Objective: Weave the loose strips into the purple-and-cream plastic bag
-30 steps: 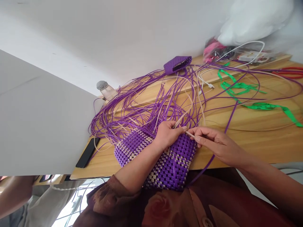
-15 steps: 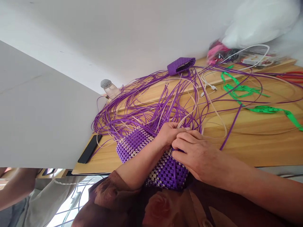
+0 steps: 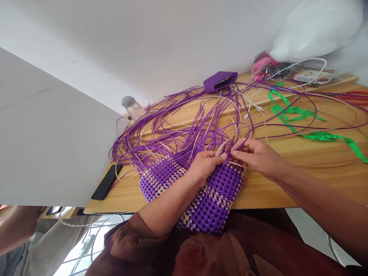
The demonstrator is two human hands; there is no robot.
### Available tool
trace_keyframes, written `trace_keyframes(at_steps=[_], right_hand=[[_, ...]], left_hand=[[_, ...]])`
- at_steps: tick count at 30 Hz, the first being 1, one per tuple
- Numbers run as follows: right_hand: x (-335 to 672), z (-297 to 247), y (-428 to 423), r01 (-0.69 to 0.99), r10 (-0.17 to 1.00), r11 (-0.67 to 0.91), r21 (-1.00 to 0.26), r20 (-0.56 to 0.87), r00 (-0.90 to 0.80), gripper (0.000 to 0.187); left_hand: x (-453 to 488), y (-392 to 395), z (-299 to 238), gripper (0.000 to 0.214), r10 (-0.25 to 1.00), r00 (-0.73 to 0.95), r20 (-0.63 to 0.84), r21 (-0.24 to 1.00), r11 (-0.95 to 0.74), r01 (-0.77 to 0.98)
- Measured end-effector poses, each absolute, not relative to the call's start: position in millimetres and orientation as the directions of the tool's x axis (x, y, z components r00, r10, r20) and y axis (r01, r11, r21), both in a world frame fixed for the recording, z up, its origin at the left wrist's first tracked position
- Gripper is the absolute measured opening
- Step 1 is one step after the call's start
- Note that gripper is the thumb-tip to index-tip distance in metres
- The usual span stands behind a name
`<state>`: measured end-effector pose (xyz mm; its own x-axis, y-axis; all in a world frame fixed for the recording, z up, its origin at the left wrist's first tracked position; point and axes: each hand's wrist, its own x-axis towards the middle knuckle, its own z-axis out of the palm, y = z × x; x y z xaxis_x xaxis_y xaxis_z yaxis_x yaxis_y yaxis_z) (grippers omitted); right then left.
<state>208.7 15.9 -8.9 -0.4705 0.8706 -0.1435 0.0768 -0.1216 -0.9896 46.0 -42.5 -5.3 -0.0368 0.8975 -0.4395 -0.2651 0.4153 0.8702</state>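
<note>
A purple and cream woven basket [image 3: 227,182] lies against my body at the table's front edge, its checkered weave made of plastic strips. Long loose purple strips [image 3: 175,140] fan out from its far rim across the table. My left hand [image 3: 208,163] is closed at that rim, thumb and fingers pinching the strips where they leave the weave. Just to its right, my right hand [image 3: 253,155] pinches a purple strip between thumb and forefinger. A cream strip pokes out below the right fingers.
A small purple woven piece [image 3: 220,81] rests at the back. Around the table are a bottle [image 3: 133,108], a black phone [image 3: 106,182], a green tape measure [image 3: 322,136], a white cable [image 3: 253,107] and plastic bags [image 3: 319,30]. Another person's arm [image 3: 20,228] shows at lower left.
My right hand has moved off the basket's side, up and to the right, and uncovered more weave. It now pinches a purple strip. The left hand stays at the rim.
</note>
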Motion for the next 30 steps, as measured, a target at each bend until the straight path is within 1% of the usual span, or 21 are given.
trace_keyframes(at_steps=[4,7,10,12,14,17,22,24,27,30], right_hand=[[207.3,-13.2,14.6,0.092,0.864,-0.105,-0.99,-0.136,-0.485,0.024],[207.7,-10.3,16.6,0.094,0.866,-0.152,-0.984,-0.178,-0.468,0.021],[210.3,-4.0,22.8,0.082,0.885,-0.231,-0.97,-0.244,-0.397,0.017],[212.9,-1.1,26.3,0.08,0.907,-0.246,-0.966,-0.259,-0.333,0.018],[214.6,-0.9,26.7,0.098,0.916,-0.222,-0.97,-0.242,-0.319,0.023],[213.1,-3.4,21.1,0.114,0.915,-0.166,-0.979,-0.196,-0.352,0.03],[206.3,-6.2,10.4,0.035,0.868,-0.125,-0.992,-0.126,-0.481,0.032],[206.1,-7.5,8.8,0.059,0.867,-0.079,-0.995,-0.098,-0.488,0.032],[207.0,-9.9,7.6,0.136,0.889,-0.022,-0.99,-0.081,-0.45,0.033],[206.1,-10.9,7.4,0.186,0.897,0.0,-0.983,-0.082,-0.434,0.035]], left_hand=[[44.5,-46.3,0.9,0.042,0.903,-0.022,-0.43,0.867,0.406,-0.29],[44.5,-48.3,4.1,0.035,0.899,0.02,-0.438,0.857,0.424,-0.291],[44.6,-48.9,4.0,0.028,0.903,0.023,-0.429,0.866,0.419,-0.273],[44.7,-48.9,3.1,0.025,0.907,0.005,-0.421,0.877,0.408,-0.255],[45.0,-48.8,2.7,0.024,0.905,-0.01,-0.425,0.88,0.41,-0.241],[45.6,-48.9,3.8,0.022,0.896,-0.004,-0.444,0.869,0.429,-0.246],[45.4,-48.8,4.2,0.019,0.898,-0.003,-0.44,0.87,0.425,-0.251],[44.9,-48.6,3.4,0.021,0.898,0.0,-0.44,0.866,0.424,-0.264],[44.5,-48.9,3.3,0.022,0.896,-0.02,-0.443,0.855,0.416,-0.308],[44.7,-49.8,4.0,0.031,0.898,0.019,-0.439,0.846,0.42,-0.328]])
